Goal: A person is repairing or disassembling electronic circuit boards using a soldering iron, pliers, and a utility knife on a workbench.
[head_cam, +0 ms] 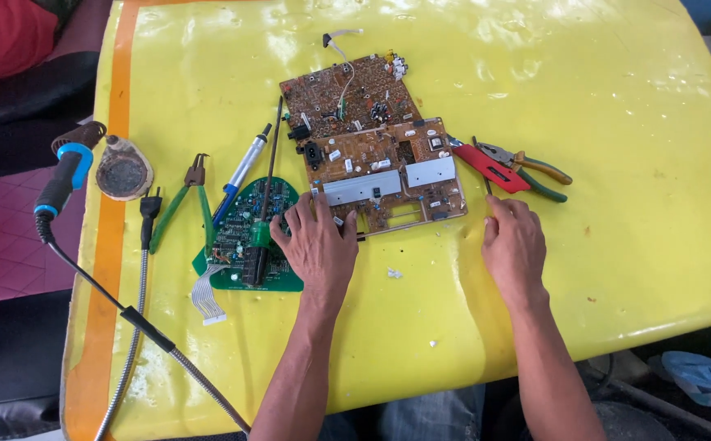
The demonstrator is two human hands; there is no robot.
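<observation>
A yellow desk with an orange stripe down its left side fills the view. At the far left lies a soldering iron with a blue and black handle, and its cord runs toward the near edge. Beside it sits a round brown tin. A black plug lies next to green-handled pliers. A blue solder sucker lies just right of them. A red cushion shows in the far left corner.
</observation>
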